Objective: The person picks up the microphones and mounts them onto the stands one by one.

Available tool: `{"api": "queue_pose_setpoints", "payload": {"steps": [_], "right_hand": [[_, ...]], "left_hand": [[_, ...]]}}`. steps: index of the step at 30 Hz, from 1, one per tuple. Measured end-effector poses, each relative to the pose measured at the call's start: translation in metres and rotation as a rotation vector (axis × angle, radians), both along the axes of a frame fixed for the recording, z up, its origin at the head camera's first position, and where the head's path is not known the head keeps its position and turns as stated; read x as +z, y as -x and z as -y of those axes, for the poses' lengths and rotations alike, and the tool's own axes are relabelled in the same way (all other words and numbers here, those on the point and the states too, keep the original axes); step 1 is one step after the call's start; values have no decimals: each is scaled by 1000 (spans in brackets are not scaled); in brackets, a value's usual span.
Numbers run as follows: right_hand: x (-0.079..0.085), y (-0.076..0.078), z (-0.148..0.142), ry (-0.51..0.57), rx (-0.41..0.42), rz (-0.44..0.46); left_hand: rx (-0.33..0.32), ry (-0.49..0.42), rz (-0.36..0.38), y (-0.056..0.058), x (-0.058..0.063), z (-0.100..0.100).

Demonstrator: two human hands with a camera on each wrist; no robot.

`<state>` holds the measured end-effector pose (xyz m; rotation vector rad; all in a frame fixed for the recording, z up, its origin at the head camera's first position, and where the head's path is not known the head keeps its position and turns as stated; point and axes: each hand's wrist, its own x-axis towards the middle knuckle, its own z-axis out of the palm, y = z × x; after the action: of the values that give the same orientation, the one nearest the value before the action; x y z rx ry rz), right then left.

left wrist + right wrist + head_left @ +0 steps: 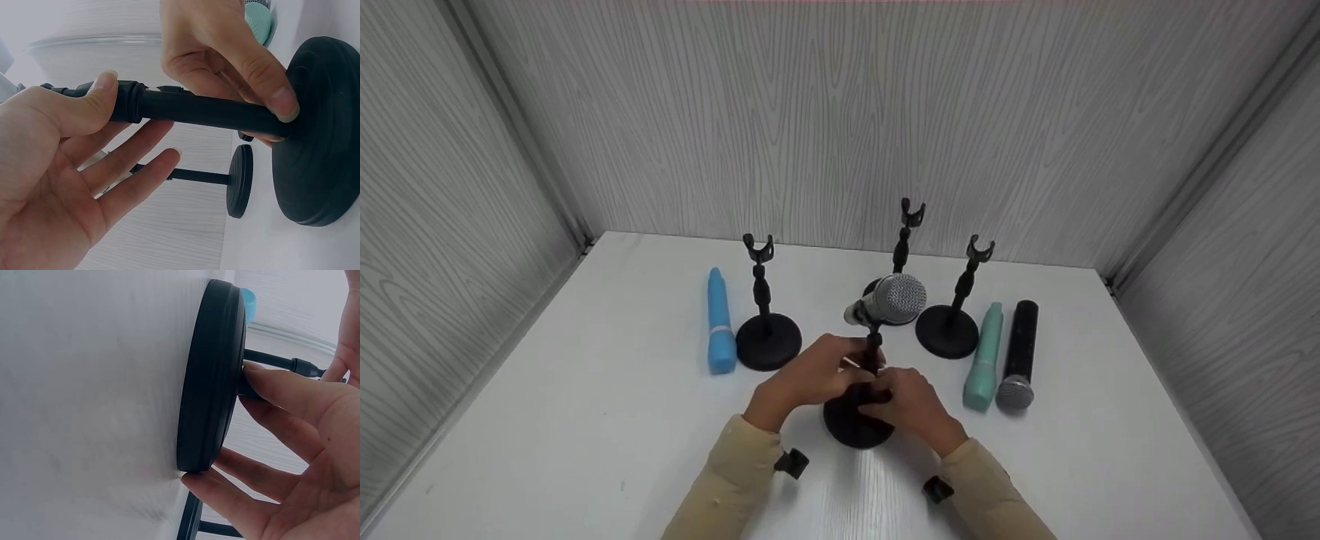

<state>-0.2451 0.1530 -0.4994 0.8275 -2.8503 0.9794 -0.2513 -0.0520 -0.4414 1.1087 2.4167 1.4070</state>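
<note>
While no writing shows, both hands, left [810,379] and right [911,405], grip the mic stand [859,424].

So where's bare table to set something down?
Bare table lies left of the blue microphone, and along the front edge. Crowded: the middle row of stands and the teal microphone and black microphone on the right.
</note>
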Motion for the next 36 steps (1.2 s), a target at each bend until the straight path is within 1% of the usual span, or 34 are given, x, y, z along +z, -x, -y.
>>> {"api": "queue_pose_setpoints", "payload": {"steps": [6, 10, 14, 19, 24, 30, 36], "right_hand": [[-2, -1, 4, 22, -16, 9], [-5, -1, 4, 3, 0, 9], [-8, -3, 3, 4, -12, 23], [-3, -4, 2, 15, -31, 9], [1, -3, 0, 15, -39, 21], [2, -3, -1, 10, -35, 18], [-1, -4, 2, 5, -22, 27]], "left_hand": [[2, 4, -26, 0, -2, 2], [2, 5, -26, -1, -4, 2], [1, 24, -33, -2, -5, 1], [5, 31, -61, 0, -2, 0], [4, 33, -87, 1, -1, -1], [8, 22, -60, -1, 2, -3], [10, 19, -46, -4, 0, 1]]}}
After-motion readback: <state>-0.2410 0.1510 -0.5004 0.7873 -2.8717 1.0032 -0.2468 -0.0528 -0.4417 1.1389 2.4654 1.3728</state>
